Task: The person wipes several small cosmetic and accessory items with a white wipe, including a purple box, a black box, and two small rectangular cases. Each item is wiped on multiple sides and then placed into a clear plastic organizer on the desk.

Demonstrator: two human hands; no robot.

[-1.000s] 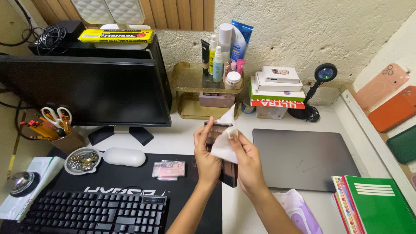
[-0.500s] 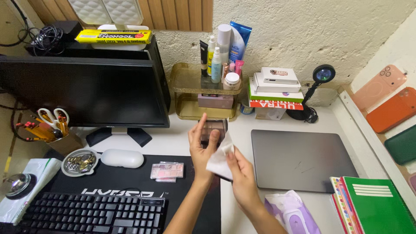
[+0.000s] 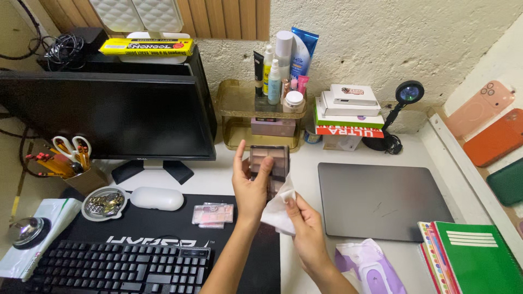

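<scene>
The left hand (image 3: 249, 188) is clamped on a brown palette (image 3: 269, 161); at its 4 o'clock, the right hand (image 3: 306, 228) pinches a white wipe (image 3: 277, 211), above the bench (image 3: 218, 175).

Dark monitor screen (image 3: 103, 114), blank, up and left of the grip. Long yellow box (image 3: 146, 46) on top of it. White boxes (image 3: 348, 100) stacked on a red-and-green box, up and right of the grip. Purple wipe pack (image 3: 373, 267) low right, near the wrist. Small pink palette pack (image 3: 212, 213) just left.
</scene>
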